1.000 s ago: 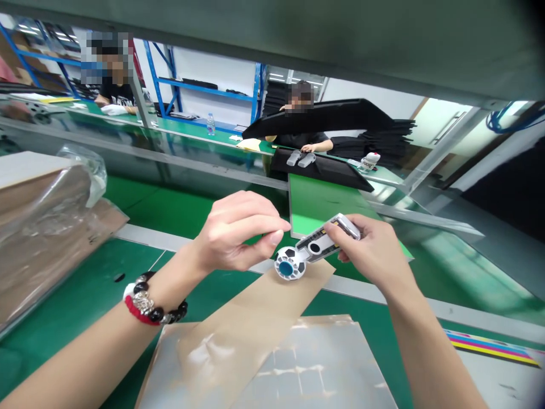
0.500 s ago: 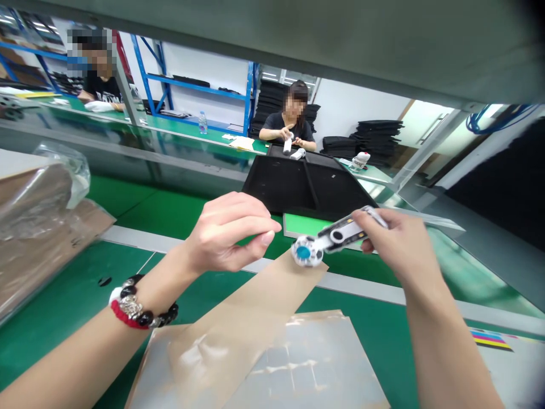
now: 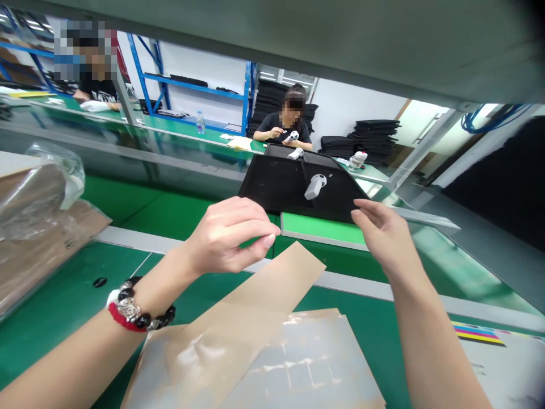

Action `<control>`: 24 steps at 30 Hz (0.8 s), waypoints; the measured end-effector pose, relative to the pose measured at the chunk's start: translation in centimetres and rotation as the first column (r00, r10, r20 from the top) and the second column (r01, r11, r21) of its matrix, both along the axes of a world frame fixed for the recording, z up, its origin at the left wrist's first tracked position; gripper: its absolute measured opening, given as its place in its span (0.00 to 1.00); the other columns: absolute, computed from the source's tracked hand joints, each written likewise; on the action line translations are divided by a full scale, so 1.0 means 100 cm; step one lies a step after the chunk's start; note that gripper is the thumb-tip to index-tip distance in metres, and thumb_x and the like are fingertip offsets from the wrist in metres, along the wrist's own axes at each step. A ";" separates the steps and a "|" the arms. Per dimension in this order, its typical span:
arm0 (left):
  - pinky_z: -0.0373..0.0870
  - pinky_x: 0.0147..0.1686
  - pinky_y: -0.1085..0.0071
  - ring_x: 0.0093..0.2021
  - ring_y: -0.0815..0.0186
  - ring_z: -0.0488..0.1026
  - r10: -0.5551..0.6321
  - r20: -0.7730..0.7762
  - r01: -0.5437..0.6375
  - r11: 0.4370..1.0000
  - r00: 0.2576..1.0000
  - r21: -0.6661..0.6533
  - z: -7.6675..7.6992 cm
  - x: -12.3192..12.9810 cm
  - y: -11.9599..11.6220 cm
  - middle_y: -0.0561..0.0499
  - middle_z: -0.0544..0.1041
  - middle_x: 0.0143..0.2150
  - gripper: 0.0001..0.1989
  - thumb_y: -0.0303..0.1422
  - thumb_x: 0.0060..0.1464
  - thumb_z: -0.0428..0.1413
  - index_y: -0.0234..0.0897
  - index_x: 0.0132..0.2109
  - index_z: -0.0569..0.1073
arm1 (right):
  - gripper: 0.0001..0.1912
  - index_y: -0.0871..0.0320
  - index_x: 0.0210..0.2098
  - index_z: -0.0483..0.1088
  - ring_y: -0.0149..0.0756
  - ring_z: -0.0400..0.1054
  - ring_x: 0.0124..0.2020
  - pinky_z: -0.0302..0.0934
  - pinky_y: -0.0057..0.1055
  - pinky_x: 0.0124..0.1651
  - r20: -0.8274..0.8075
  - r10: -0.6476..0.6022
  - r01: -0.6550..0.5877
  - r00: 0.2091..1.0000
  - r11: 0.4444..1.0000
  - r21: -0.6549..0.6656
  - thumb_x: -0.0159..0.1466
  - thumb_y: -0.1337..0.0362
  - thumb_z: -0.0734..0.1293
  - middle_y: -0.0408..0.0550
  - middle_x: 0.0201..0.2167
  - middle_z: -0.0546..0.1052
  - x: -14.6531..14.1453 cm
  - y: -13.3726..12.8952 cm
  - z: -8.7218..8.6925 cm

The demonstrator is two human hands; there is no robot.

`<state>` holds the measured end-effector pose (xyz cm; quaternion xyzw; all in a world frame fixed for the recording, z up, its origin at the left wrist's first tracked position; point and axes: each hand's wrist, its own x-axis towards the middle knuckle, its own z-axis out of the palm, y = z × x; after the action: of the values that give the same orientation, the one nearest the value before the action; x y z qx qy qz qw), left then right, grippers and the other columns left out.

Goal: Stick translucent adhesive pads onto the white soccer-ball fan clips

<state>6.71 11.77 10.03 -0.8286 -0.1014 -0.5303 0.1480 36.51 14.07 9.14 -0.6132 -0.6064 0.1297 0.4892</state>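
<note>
My left hand (image 3: 234, 236) hovers over the bench with thumb and forefinger pinched; what lies between them, if anything, is too small to make out. To the right, my right hand (image 3: 381, 233) is open, its thumb and fingers apart and nothing in them, near the corner of a black tray (image 3: 272, 190). A white handheld device (image 3: 315, 187) with a round football-patterned end lies in that tray. Below both hands, a tan paper strip (image 3: 272, 295) rests across a stack of greyish sheets (image 3: 315, 363) with cut outlines.
A bright green board (image 3: 323, 229) sits under the tray's near edge. Plastic-wrapped cardboard (image 3: 51, 233) lies at left. Across the line, a co-worker (image 3: 285, 125) handles another football-patterned piece, and a second white piece (image 3: 295, 154) is at the tray's far side. A grey beam (image 3: 272, 40) hangs overhead.
My right hand has let go of the white football-patterned device, which now lies in the black tray. My left hand keeps its pinch in nearly the same spot.
</note>
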 end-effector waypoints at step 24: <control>0.76 0.47 0.57 0.56 0.53 0.73 -0.444 -0.458 0.306 0.887 0.771 -0.345 -0.042 0.148 -0.106 0.45 0.74 0.59 0.35 0.57 0.62 0.41 0.32 0.56 0.73 | 0.24 0.67 0.39 0.71 0.41 0.71 0.52 0.65 0.39 0.58 0.511 0.134 0.118 0.849 0.895 -0.430 0.73 0.59 0.49 0.41 0.49 0.72 -0.036 0.029 -0.097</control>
<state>21.51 1.14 5.78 -0.9562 0.0453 -0.2856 -0.0455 32.89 16.92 -0.58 -0.7177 -0.6737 0.0937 0.1492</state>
